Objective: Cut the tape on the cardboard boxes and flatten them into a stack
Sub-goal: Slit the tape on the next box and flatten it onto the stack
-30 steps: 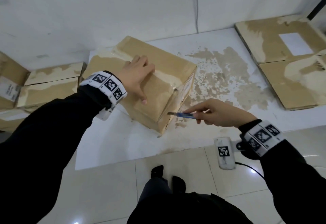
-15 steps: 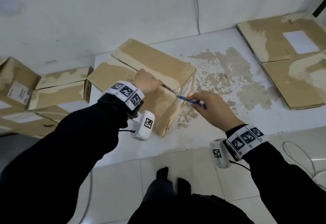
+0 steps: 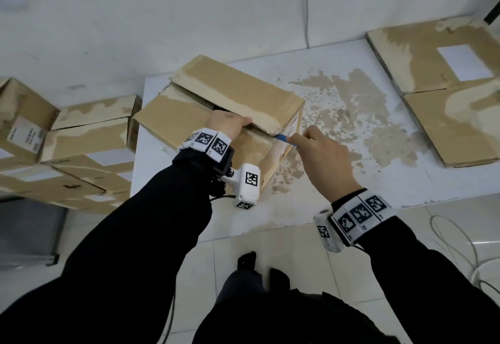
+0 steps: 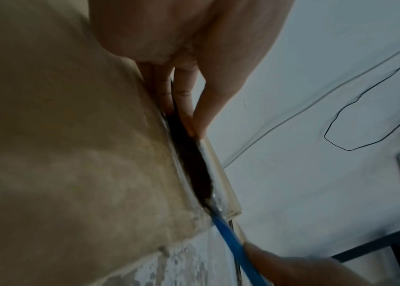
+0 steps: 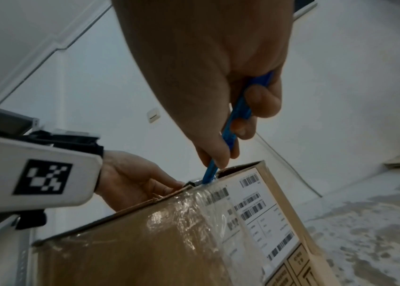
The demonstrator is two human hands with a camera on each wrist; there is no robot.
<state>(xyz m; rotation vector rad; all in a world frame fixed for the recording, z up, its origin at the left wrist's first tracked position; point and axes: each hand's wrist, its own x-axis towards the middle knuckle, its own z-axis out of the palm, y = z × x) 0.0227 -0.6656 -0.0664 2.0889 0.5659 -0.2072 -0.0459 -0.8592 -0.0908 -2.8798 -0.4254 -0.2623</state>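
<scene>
Cardboard box (image 3: 230, 92) between hands — left (image 3: 226, 124) gripping flap, right (image 3: 324, 154) pinching blue cutter (image 3: 286, 139)

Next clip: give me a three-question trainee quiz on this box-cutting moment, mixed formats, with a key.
1. True or false: the right hand holds the blue cutter.
2. Where is the cutter's tip? A) at the end of the top seam of the cardboard box B) on the flattened cardboard C) on the floor
3. Fill in: the left hand has its fingers tucked into the gap between the box's top ____.

Key: 1 true; 2 A; 3 flaps
</scene>
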